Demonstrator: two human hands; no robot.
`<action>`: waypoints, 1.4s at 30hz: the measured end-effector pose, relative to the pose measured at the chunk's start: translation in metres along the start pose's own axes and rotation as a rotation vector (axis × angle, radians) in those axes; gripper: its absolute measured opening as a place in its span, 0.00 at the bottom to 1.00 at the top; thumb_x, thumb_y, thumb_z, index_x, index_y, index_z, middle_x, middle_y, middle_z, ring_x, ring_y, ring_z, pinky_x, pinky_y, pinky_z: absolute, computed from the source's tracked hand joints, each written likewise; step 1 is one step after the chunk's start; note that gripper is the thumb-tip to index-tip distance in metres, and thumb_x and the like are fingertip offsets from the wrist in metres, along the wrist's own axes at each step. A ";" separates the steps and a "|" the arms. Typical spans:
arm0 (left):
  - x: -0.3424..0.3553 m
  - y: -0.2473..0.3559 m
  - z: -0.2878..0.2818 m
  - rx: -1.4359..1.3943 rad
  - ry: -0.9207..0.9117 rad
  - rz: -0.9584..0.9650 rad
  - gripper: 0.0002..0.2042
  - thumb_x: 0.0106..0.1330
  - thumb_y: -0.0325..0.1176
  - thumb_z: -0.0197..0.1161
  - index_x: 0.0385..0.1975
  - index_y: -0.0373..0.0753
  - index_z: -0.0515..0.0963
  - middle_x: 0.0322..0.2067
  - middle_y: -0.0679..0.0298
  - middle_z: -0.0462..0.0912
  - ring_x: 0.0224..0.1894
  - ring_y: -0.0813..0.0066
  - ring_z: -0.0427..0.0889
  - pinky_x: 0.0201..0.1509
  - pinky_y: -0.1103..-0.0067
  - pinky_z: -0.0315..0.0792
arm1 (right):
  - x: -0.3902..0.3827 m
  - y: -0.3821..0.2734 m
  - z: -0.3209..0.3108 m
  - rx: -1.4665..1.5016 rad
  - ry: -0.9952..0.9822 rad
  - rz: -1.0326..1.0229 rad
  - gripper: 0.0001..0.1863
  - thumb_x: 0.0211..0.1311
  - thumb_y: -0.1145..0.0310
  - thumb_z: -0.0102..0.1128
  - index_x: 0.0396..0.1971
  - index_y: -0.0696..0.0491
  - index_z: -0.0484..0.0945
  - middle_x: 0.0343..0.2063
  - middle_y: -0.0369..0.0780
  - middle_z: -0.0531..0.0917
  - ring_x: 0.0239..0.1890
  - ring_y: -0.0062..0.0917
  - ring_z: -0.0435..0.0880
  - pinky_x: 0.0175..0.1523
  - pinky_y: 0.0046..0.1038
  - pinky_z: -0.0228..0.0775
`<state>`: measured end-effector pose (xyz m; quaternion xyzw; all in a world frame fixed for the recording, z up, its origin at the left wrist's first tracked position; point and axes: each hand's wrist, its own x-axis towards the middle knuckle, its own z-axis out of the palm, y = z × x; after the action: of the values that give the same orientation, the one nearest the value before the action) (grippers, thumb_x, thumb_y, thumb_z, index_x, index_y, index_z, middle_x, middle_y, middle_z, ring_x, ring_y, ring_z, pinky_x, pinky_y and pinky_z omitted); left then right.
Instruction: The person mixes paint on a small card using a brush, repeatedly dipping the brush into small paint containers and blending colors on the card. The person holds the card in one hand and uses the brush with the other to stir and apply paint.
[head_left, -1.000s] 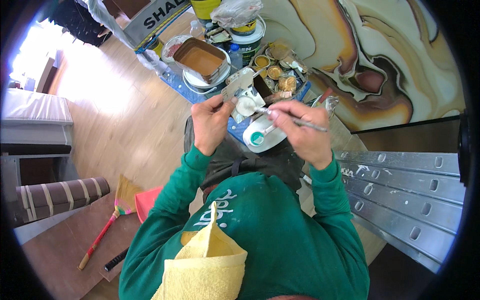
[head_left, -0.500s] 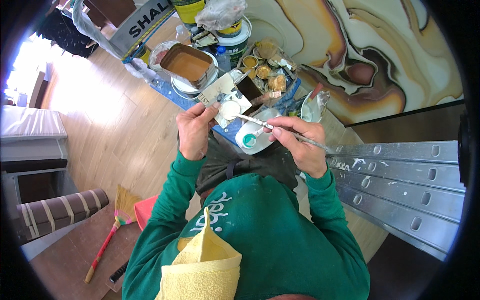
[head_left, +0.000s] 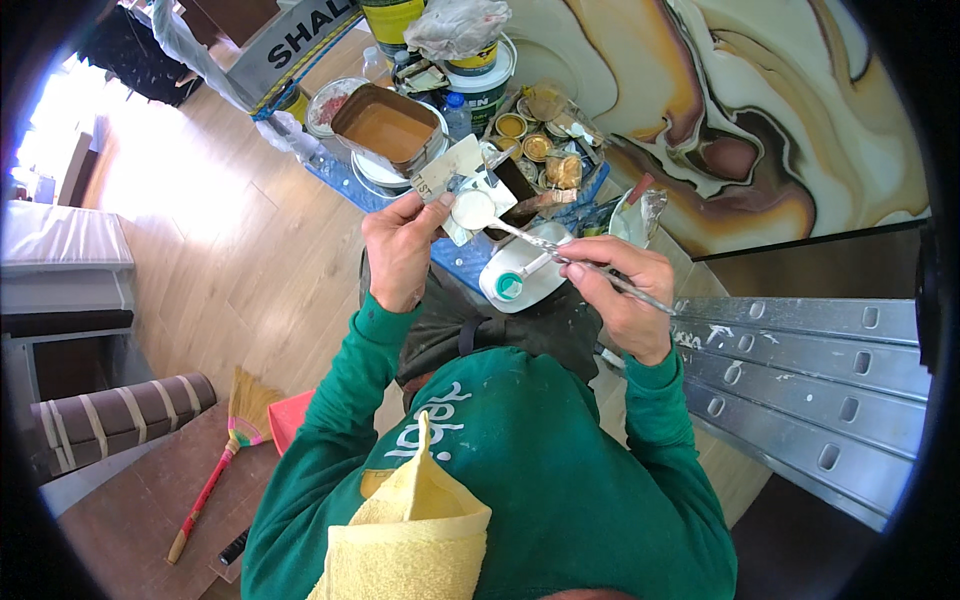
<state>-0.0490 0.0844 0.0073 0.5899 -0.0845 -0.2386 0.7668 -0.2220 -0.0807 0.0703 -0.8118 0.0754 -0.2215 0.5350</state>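
White round lid [head_left: 473, 209] pinched in left hand [head_left: 398, 252]; right hand [head_left: 620, 290] grips thin metal brush [head_left: 560, 258].

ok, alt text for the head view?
Seen from above, a person in a green top holds a small white lid in the left hand and a thin brush in the right hand, over paint pots beside a swirled mural.

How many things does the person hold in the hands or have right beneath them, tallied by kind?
Thin brush, in the right hand: 1
Small white cup, in the left hand: 1
White card, left hand: 1
White jug with teal cap, beneath: 1
Total: 4
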 end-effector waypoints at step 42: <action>0.088 0.049 -0.051 -0.013 0.114 0.048 0.11 0.64 0.22 0.61 0.45 0.27 0.79 0.39 0.59 0.84 0.40 0.78 0.82 0.47 0.82 0.75 | 0.240 0.359 0.028 -0.825 -0.591 0.528 0.20 0.52 0.63 0.52 0.31 0.68 0.80 0.35 0.60 0.81 0.41 0.52 0.82 0.49 0.47 0.73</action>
<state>0.0616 0.0973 0.0252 0.5953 -0.0533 -0.1870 0.7796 0.0452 -0.2933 -0.1961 -0.9346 0.2030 0.2038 0.2094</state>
